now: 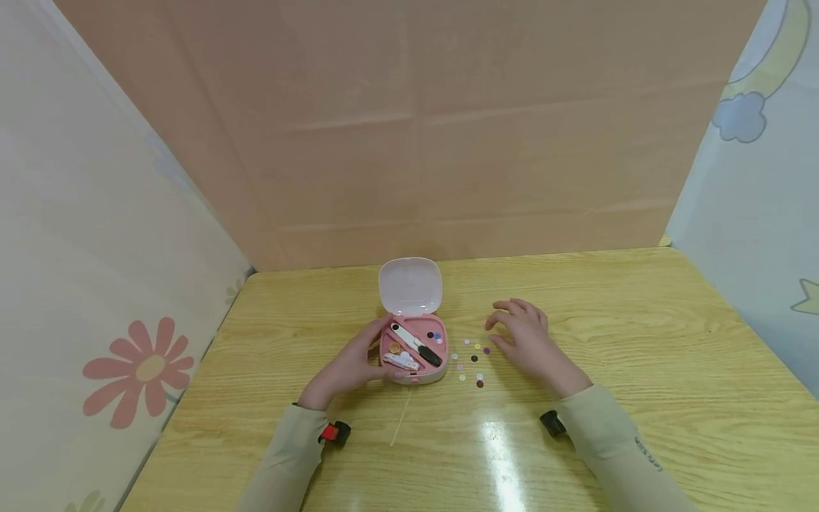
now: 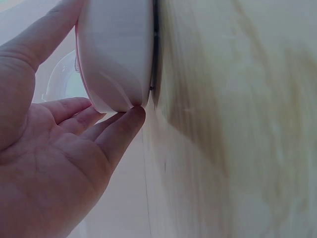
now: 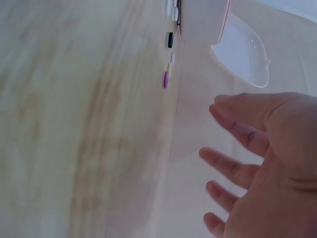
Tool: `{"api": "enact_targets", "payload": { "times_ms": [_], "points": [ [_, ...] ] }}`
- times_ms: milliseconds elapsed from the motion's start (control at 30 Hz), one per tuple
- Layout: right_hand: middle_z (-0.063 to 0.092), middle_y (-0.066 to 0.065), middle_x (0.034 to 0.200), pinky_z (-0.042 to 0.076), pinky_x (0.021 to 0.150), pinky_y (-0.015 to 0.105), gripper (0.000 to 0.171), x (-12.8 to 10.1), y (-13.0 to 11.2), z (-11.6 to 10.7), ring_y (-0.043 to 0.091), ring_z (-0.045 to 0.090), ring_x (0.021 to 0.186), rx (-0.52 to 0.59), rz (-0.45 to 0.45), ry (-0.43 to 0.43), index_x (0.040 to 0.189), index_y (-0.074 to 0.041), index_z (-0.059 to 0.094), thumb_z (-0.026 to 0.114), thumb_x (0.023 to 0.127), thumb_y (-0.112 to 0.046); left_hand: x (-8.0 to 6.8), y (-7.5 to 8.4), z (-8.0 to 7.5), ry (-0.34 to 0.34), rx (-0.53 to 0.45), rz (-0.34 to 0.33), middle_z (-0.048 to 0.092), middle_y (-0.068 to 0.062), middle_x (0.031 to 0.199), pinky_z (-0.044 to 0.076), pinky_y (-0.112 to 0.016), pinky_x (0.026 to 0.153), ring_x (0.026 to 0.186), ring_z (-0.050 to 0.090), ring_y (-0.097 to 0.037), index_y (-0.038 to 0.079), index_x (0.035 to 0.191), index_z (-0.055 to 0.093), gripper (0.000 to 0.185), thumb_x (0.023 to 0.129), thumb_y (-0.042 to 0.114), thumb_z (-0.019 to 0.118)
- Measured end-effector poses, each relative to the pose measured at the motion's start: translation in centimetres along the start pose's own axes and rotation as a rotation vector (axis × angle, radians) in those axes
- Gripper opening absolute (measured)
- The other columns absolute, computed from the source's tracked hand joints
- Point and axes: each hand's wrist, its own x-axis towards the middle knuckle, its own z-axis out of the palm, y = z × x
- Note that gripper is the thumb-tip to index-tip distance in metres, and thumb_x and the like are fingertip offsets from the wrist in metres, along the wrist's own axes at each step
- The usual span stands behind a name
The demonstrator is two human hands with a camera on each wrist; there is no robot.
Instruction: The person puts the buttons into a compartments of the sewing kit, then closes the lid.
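A small pink and white box point(image 1: 430, 375) stands on the wooden table with its pale lid point(image 1: 409, 286) raised. My left hand point(image 1: 350, 364) holds its left side, thumb at the front and fingers toward the back. In the left wrist view fingertips press the white box wall point(image 2: 116, 54). Inside lie a white tool with a black end point(image 1: 430, 354), small white pieces and a few buttons. Several loose buttons, among them a black button point(image 1: 474, 358) and a purple button point(image 3: 165, 79), lie right of the box. Beside them hovers my right hand point(image 1: 526, 340), fingers loosely bent, holding nothing.
A thin pale strip point(image 1: 401, 419) lies on the table point(image 1: 640, 355) in front of the box. A peach backdrop point(image 1: 416, 142) rises behind the table, with patterned white cloth at both sides.
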Motion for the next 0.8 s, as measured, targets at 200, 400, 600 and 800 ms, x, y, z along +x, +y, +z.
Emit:
{"api": "enact_targets", "payload": {
  "times_ms": [200,400,600,800],
  "points": [
    [0.046,0.023,0.136,0.015,0.099,0.067,0.009,-0.2,0.2,0.1,0.049,0.027,0.127,0.106,0.067,-0.002,0.098,-0.009,0.066,0.066,0.089,-0.009,-0.7,2.7,-0.4,-0.017,-0.03,-0.008,0.025,-0.018,0.153,0.029,-0.049,0.109,0.138,0.027,-0.036,0.003,0.151,0.021,0.093,0.078,0.008,0.079],
    [0.049,0.027,0.132,0.018,0.102,0.067,0.013,-0.2,0.3,0.3,0.049,0.036,0.125,0.141,0.043,0.004,0.101,-0.005,0.065,0.066,0.088,-0.005,-1.0,3.3,-0.5,-0.021,-0.028,-0.013,0.025,-0.018,0.153,0.03,-0.049,0.109,0.138,0.028,-0.036,0.002,0.151,0.021,0.092,0.079,0.008,0.079],
    [0.044,0.031,0.135,0.006,0.103,0.072,0.024,-0.3,0.6,0.4,0.059,0.023,0.129,0.18,0.029,-0.036,0.112,-0.001,0.062,0.064,0.089,-0.006,-0.9,3.2,-0.4,-0.017,-0.03,-0.016,0.026,-0.017,0.153,0.029,-0.049,0.109,0.138,0.028,-0.035,0.004,0.152,0.021,0.093,0.079,0.009,0.079],
    [0.04,0.033,0.138,0.003,0.1,0.076,0.033,-0.3,1.1,0.7,0.06,0.019,0.13,0.147,0.024,-0.084,0.119,-0.001,0.06,0.067,0.09,-0.014,-1.0,3.3,-0.5,-0.024,-0.042,-0.005,0.025,-0.018,0.153,0.029,-0.049,0.109,0.138,0.027,-0.035,0.003,0.151,0.021,0.093,0.079,0.007,0.079]
  ]
}}
